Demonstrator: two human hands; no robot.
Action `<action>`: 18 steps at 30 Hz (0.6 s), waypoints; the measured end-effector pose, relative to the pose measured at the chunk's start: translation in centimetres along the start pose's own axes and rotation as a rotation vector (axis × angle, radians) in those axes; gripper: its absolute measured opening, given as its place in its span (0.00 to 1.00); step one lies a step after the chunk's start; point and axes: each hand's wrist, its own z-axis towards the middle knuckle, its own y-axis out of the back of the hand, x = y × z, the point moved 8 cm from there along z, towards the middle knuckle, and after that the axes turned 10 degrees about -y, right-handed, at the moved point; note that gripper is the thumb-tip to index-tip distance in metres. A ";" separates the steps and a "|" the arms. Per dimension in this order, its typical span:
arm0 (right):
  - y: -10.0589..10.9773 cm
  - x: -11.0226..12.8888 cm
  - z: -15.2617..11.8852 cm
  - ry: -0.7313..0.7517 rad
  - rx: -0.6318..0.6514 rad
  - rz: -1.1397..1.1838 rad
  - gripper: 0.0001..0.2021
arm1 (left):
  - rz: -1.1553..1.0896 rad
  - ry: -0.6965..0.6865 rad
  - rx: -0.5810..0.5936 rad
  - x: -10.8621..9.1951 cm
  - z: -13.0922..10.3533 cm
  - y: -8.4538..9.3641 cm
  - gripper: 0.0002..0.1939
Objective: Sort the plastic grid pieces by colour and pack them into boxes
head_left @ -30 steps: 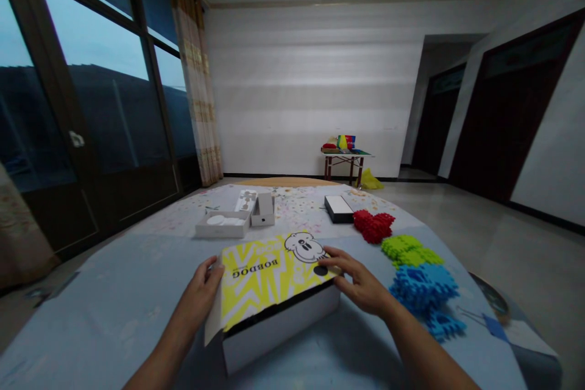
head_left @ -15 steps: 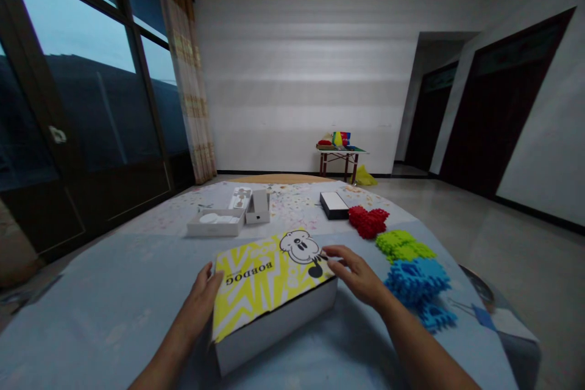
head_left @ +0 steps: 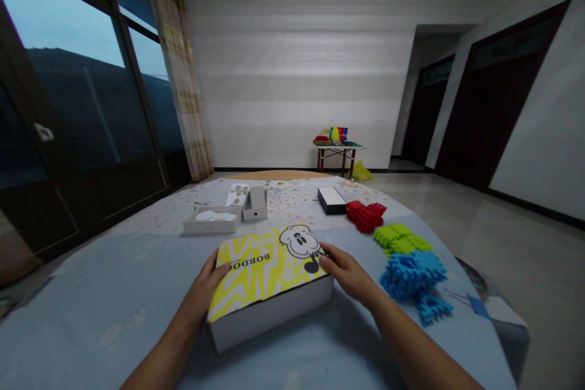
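Note:
A shoebox-like cardboard box (head_left: pixel 269 280) with a yellow and white patterned lid lies in front of me, turned at a slight angle. Its lid carries the word BOBDOG and a cartoon dog, and it looks closed. My left hand (head_left: pixel 205 286) grips the box's left end, thumb on top of the lid. At the right end, my right hand (head_left: pixel 350 271) holds the box with its thumb on the lid near the music-note shape. The fingertips of both hands are partly hidden behind the box.
Beyond the box stand a white open tray (head_left: pixel 212 219), a small white box (head_left: pixel 256 204) and a black-and-white box (head_left: pixel 332 201). To the right lie red (head_left: pixel 365 216), green (head_left: pixel 401 239) and blue (head_left: pixel 412 275) interlocking pieces. The cloth-covered table (head_left: pixel 114 298) curves away at both sides.
My right hand has closed onto the box's right end, and my left thumb has come further over the lid. The box sits slightly higher in view; the camera has shifted a little.

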 end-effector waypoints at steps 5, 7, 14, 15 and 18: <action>0.0 -0.9 0.2 -0.053 -0.056 0.010 0.25 | -0.081 -0.022 0.082 0.4 1.4 -0.1 0.37; 0.5 -1.5 0.2 -0.090 -0.105 -0.003 0.27 | -0.075 -0.023 0.095 0.1 1.0 0.0 0.37; 1.1 -1.7 0.0 -0.111 -0.140 -0.083 0.26 | -0.032 0.028 0.113 -0.1 -1.0 -0.2 0.42; 0.9 -1.4 -0.1 -0.093 -0.131 -0.106 0.25 | -0.026 0.039 0.116 0.1 -1.1 -0.3 0.43; 0.4 -0.6 -0.2 -0.039 -0.103 -0.166 0.22 | -0.032 0.064 0.114 0.6 -1.2 -0.4 0.43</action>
